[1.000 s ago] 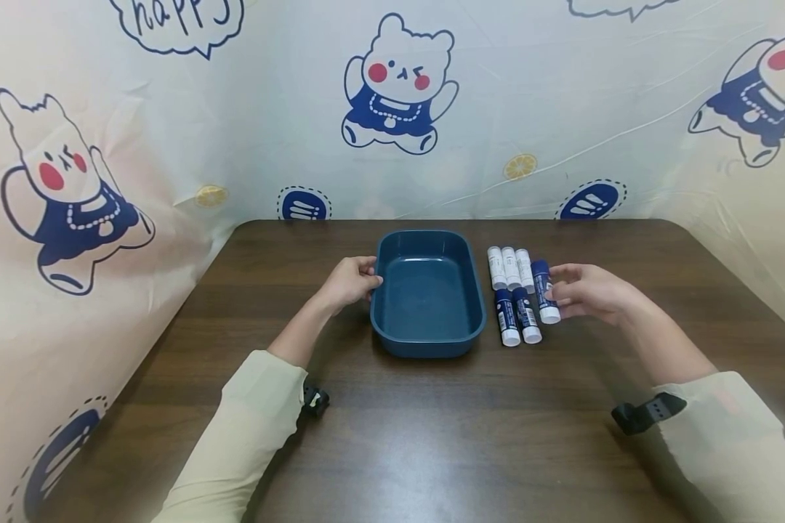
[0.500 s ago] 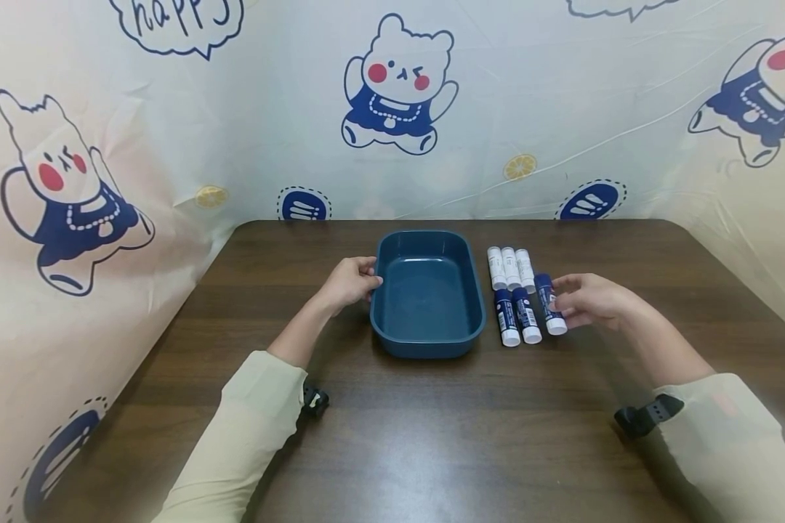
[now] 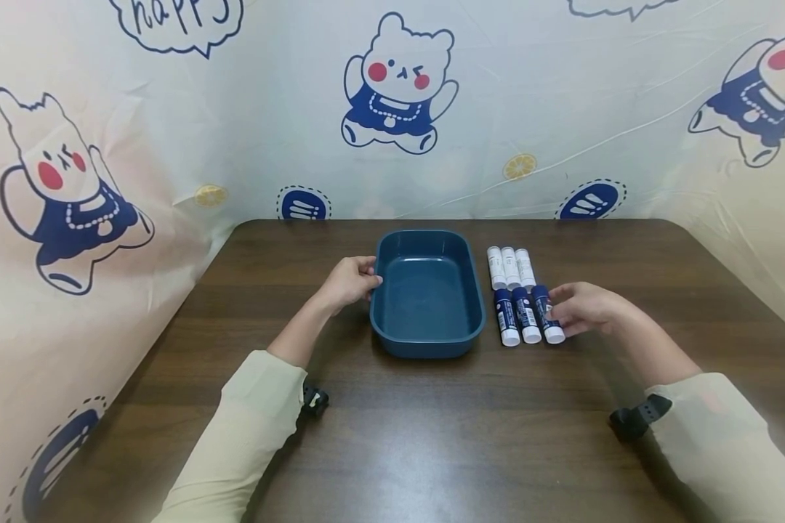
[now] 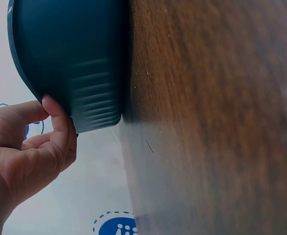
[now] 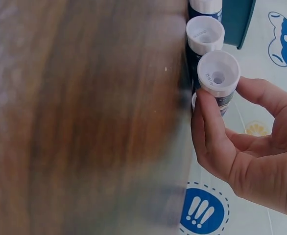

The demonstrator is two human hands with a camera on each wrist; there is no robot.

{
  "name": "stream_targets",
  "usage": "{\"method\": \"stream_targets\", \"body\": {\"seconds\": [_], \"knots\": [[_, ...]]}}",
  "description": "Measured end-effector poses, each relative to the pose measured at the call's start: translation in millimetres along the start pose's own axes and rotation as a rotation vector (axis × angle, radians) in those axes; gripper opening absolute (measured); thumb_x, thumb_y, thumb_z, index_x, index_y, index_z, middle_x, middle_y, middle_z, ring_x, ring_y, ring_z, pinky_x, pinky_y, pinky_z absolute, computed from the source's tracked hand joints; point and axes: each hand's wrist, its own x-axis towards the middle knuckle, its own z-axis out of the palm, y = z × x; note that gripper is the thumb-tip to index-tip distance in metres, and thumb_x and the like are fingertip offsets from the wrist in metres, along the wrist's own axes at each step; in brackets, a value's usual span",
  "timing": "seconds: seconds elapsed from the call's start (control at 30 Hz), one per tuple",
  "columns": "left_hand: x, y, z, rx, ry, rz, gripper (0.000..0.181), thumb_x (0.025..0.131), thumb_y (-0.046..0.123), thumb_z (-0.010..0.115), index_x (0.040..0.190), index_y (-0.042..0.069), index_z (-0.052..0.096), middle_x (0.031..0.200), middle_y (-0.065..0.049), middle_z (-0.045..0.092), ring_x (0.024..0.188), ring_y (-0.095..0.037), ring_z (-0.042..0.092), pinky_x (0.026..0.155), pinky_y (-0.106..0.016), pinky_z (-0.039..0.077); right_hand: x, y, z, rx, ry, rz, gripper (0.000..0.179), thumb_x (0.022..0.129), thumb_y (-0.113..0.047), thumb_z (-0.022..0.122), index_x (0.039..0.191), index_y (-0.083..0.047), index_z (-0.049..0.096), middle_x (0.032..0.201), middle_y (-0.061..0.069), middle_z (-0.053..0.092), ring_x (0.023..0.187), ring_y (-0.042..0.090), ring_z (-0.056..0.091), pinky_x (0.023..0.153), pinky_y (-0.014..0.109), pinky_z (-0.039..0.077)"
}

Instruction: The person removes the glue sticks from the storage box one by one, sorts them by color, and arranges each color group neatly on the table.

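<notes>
A dark teal rectangular bin point(image 3: 427, 290) stands on the table with nothing inside. My left hand point(image 3: 351, 281) pinches its left rim between thumb and fingers; the left wrist view shows the thumb and fingertips at the bin's edge point(image 4: 23, 73). On the right, my right hand point(image 3: 587, 308) holds a blue glue stick point(image 3: 548, 316) with a white end cap, thumb on one side and fingers on the other. It lies beside two like blue glue sticks point(image 3: 525, 316), its white end point(image 5: 219, 73) toward the right wrist camera. Three white sticks point(image 3: 511, 268) lie in a row behind them.
The brown wooden table point(image 3: 392, 436) reaches back to a pale patterned curtain point(image 3: 392, 109) with cartoon figures. The bin's right wall stands just left of the sticks. Black straps point(image 3: 639, 418) sit on both wrists.
My right hand has brought the blue glue stick toward the near edge, then left, in line with the other two blue ones. My left hand and the bin have stayed put.
</notes>
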Motion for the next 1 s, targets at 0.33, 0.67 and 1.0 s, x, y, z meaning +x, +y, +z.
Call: {"method": "stream_targets", "body": {"seconds": [0.33, 0.67, 1.0], "knots": [[-0.6, 0.1, -0.6, 0.001, 0.002, -0.001, 0.053, 0.094, 0.007, 0.053, 0.142, 0.001, 0.031, 0.095, -0.011, 0.046, 0.080, -0.022, 0.051, 0.076, -0.042, 0.050, 2.4, -4.8, 5.8, -0.042, 0.019, 0.029, 0.071, 0.085, -0.007, 0.062, 0.137, 0.014, 0.018, 0.121, 0.031, 0.037, 0.094, 0.028, 0.051, 0.079, 0.036, 0.052], [-0.4, -0.8, -0.4, -0.007, 0.002, 0.001, 0.053, 0.093, 0.007, 0.053, 0.142, 0.000, 0.032, 0.095, -0.011, 0.046, 0.080, -0.023, 0.051, 0.076, -0.043, 0.050, 7.1, -6.7, 7.9, -0.053, 0.004, 0.059, 0.072, 0.085, -0.006, 0.060, 0.137, 0.015, 0.015, 0.123, 0.035, 0.034, 0.101, 0.034, 0.050, 0.080, 0.040, 0.051], [-0.3, -1.2, 0.1, -0.005, 0.003, 0.007, 0.054, 0.093, 0.007, 0.053, 0.142, 0.000, 0.032, 0.095, -0.011, 0.046, 0.078, -0.022, 0.051, 0.076, -0.043, 0.050, 4.5, -9.2, 9.8, -0.069, 0.016, 0.060, 0.071, 0.085, -0.006, 0.061, 0.136, 0.016, 0.017, 0.119, 0.034, 0.038, 0.094, 0.030, 0.053, 0.078, 0.038, 0.052]]}}
